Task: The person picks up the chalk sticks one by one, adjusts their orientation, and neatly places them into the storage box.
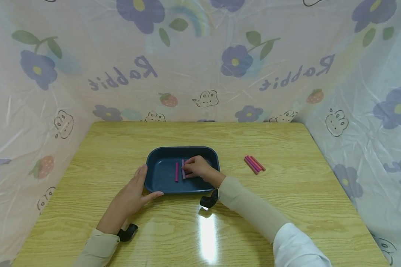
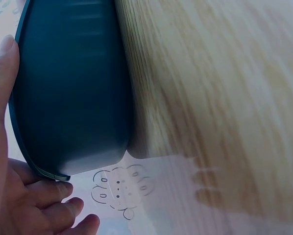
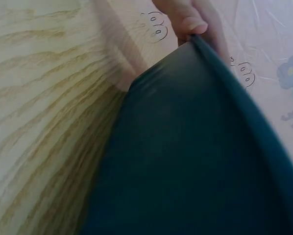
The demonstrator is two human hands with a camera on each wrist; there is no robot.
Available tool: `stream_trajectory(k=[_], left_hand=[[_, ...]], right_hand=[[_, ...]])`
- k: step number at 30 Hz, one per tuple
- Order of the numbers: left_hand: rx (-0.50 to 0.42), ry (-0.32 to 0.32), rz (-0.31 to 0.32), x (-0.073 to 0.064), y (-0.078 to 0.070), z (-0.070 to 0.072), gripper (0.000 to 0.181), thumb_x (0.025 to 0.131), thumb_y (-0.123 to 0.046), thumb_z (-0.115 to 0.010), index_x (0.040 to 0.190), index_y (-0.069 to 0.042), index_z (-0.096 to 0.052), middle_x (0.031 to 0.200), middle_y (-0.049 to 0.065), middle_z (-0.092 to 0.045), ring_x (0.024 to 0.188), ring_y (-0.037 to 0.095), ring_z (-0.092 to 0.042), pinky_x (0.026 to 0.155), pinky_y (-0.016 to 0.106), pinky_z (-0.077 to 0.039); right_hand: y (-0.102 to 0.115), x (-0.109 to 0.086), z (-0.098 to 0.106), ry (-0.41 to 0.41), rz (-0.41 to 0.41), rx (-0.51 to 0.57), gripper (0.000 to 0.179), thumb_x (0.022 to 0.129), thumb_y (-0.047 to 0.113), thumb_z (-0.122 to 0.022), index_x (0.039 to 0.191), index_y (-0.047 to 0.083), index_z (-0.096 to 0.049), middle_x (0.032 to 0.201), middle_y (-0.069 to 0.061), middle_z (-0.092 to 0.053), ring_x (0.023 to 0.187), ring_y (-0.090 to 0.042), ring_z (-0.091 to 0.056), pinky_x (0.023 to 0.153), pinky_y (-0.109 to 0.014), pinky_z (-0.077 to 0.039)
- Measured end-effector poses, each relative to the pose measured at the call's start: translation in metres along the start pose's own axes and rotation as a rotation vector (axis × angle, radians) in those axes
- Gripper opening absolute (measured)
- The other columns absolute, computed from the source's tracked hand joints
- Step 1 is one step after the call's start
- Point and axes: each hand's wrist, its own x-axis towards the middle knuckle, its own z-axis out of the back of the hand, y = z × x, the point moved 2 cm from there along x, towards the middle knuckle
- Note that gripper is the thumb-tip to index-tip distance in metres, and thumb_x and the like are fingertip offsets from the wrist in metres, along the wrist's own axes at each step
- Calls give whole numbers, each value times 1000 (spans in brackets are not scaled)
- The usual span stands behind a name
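Note:
A dark blue rectangular tray [image 1: 163,189] lies on the table. My left hand [image 1: 130,196] rests at its near left corner, fingers along the left side and thumb on the near rim. In the left wrist view, the thumb [image 2: 4,73] touches the rim and the other fingers lie by the tray's end. Inside the tray, my right hand [image 1: 198,167] pinches a light purple stick [image 1: 183,174] between fingers and thumb. Just left of it lies a magenta stick [image 1: 176,172], roughly parallel. The tray wall [image 3: 185,147] hides the right hand in the right wrist view.
Several pink, purple and red sticks [image 1: 254,165] lie together on the wooden table [image 1: 287,207], right of the tray. A patterned cloth [image 1: 194,74] hangs behind and along both sides. Each wrist bears a black device [image 1: 209,199].

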Motion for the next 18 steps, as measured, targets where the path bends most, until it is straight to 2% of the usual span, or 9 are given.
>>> stream_trajectory(k=[12,18], left_hand=[[-7,-8,-8,0,1,0,112,76,-76,-45,149,-6,3,153,19,-6,138,36,-16,102,55,-28],[3,-10,-8,1,2,-1,111,76,-76,-44,149,-8,4,153,18,-7,137,36,-17,102,55,-29]], right_hand=[[-5,7,-7,-43,52,-59,14,87,-2,-61,98,-10,-61,90,-17,-64,72,-20,-66,63,-31,-56],[-3,5,-8,-58,52,-81,12,87,-1,-61,96,-9,-61,90,-16,-64,74,-22,-66,62,-30,-56]])
